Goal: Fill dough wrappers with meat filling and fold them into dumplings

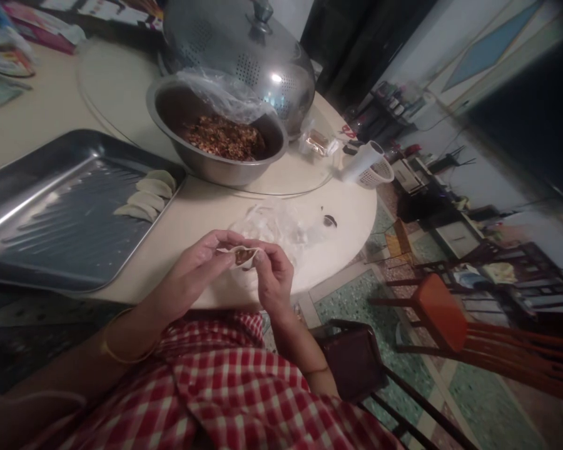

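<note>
Between my two hands, just over the table's near edge, is a dumpling [244, 255] with its wrapper partly folded and brown filling showing in the gap. My left hand [201, 262] pinches the wrapper's left side, and my right hand [273, 275] pinches its right end. Behind them lies a clear plastic bag [272, 222] with pale contents that look like wrappers. A steel bowl [234, 173] holds chopped brown filling [225, 137], with a plastic sheet partly over it. Several folded dumplings [145, 197] sit along the right side of the metal tray [60, 212].
A large perforated metal dome cover [244, 50] stands behind the bowl. Right of it are a small clear-wrapped package [318, 142] and a white plastic basket [378, 172]. A dark stool [356, 359] and an orange-brown chair [438, 312] stand on the floor at right.
</note>
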Tool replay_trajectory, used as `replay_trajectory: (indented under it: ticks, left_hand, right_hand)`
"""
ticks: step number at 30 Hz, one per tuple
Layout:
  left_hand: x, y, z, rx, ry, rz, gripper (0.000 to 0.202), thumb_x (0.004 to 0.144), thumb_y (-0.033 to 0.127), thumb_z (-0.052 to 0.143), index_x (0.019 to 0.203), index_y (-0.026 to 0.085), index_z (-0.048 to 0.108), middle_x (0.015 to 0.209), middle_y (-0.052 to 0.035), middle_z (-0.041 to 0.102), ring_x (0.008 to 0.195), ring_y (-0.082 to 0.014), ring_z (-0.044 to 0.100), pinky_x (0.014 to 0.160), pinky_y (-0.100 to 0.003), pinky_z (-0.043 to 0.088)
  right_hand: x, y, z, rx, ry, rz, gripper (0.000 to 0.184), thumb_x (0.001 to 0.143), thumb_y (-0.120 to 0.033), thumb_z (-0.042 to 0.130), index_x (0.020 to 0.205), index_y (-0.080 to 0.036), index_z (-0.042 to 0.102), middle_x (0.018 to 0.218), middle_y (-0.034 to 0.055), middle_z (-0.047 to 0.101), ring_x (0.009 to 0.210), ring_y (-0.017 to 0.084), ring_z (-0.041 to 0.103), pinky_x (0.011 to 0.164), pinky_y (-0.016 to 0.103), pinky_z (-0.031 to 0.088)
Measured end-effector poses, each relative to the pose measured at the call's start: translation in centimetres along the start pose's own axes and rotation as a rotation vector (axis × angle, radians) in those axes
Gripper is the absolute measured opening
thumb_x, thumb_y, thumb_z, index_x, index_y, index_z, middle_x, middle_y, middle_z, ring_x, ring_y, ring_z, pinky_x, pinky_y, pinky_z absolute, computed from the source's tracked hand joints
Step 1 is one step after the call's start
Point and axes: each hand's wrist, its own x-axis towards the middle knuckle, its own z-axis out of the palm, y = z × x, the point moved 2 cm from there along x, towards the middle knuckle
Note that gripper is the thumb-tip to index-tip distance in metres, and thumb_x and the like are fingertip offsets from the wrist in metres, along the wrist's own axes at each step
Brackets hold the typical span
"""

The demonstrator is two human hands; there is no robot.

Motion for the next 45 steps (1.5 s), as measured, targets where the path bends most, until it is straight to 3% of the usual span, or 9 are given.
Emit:
replay_trajectory:
  ticks: [2, 8, 11, 14, 18, 29, 35, 45]
  left_hand:
    - [0.2, 0.1, -0.5, 0.083, 0.018, -0.013, 0.029, 0.083, 0.045, 0.068, 0.101, 0.021, 0.068, 0.098, -0.0048, 0.069, 0.094, -0.0200, 0.063, 0.086, -0.030, 0.051]
    - [0.8, 0.4, -1.8, 0.283, 0.076, -0.001, 0.022, 0.081, 0.042, 0.067, 0.085, 0.021, 0.069, 0.083, -0.0023, 0.070, 0.080, -0.0176, 0.063, 0.077, -0.027, 0.051]
    - [1.0, 0.6, -2.1, 0.323, 0.084, 0.009, 0.023, 0.081, 0.041, 0.066, 0.089, 0.020, 0.069, 0.084, -0.0031, 0.070, 0.078, -0.0176, 0.063, 0.075, -0.028, 0.051]
    - [1.3, 1.0, -2.1, 0.359, 0.077, 0.017, 0.022, 0.079, 0.039, 0.067, 0.089, 0.019, 0.070, 0.083, -0.0025, 0.070, 0.077, -0.0169, 0.063, 0.075, -0.027, 0.051]
    - [1.4, 1.2, -2.2, 0.449, 0.063, 0.043, 0.019, 0.079, 0.038, 0.066, 0.082, 0.020, 0.070, 0.078, -0.0009, 0.068, 0.074, -0.0163, 0.061, 0.072, -0.026, 0.048]
    - [0.3, 2.3, -2.0, 0.653, 0.022, 0.345, 0.007, 0.086, 0.025, 0.059, 0.082, 0.022, 0.063, 0.089, -0.0016, 0.065, 0.087, -0.0174, 0.061, 0.085, -0.029, 0.046]
    - [0.0, 3.0, -1.9, 0.642, 0.018, 0.350, 0.009, 0.087, 0.027, 0.058, 0.081, 0.022, 0.062, 0.088, -0.0015, 0.064, 0.086, -0.0177, 0.060, 0.083, -0.030, 0.046]
    - [-0.2, 3.2, -1.5, 0.566, 0.023, 0.275, 0.012, 0.087, 0.028, 0.056, 0.080, 0.023, 0.063, 0.085, -0.0012, 0.065, 0.083, -0.0172, 0.060, 0.081, -0.028, 0.047]
  right_hand:
    - [0.0, 0.4, 0.2, 0.038, 0.019, 0.074, 0.018, 0.089, -0.038, 0.062, 0.092, -0.021, 0.067, 0.091, 0.0030, 0.076, 0.066, 0.010, 0.066, 0.057, 0.022, 0.056]
    - [-0.1, 1.1, 0.7, 0.021, 0.045, 0.090, 0.026, 0.082, -0.043, 0.069, 0.098, -0.022, 0.068, 0.084, 0.0010, 0.075, 0.060, 0.010, 0.065, 0.055, 0.023, 0.058]
    - [0.0, 1.0, 0.9, -0.086, 0.011, 0.046, 0.028, 0.085, -0.044, 0.066, 0.103, -0.023, 0.069, 0.093, 0.0036, 0.076, 0.073, 0.014, 0.071, 0.065, 0.028, 0.062]
    - [0.2, 0.5, 0.9, -0.179, -0.023, -0.056, 0.019, 0.088, -0.040, 0.064, 0.093, -0.022, 0.071, 0.094, 0.0047, 0.076, 0.089, 0.016, 0.072, 0.081, 0.033, 0.062]
    - [0.5, 0.1, 0.9, -0.208, 0.010, -0.139, 0.014, 0.088, -0.034, 0.064, 0.086, -0.021, 0.071, 0.093, 0.0050, 0.075, 0.090, 0.015, 0.071, 0.083, 0.032, 0.060]
    - [1.2, 0.2, 1.7, -0.292, 0.013, -0.182, 0.012, 0.091, -0.030, 0.059, 0.087, -0.020, 0.065, 0.095, 0.0061, 0.071, 0.094, 0.015, 0.068, 0.080, 0.031, 0.058]
    - [0.7, -0.5, 2.0, -0.366, -0.063, -0.313, 0.011, 0.093, -0.026, 0.053, 0.094, -0.023, 0.064, 0.098, 0.0054, 0.069, 0.098, 0.017, 0.067, 0.084, 0.035, 0.058]
    - [0.6, -0.9, 1.9, -0.374, -0.103, -0.397, 0.014, 0.090, -0.022, 0.058, 0.103, -0.024, 0.063, 0.101, 0.0055, 0.067, 0.100, 0.018, 0.066, 0.079, 0.033, 0.060]
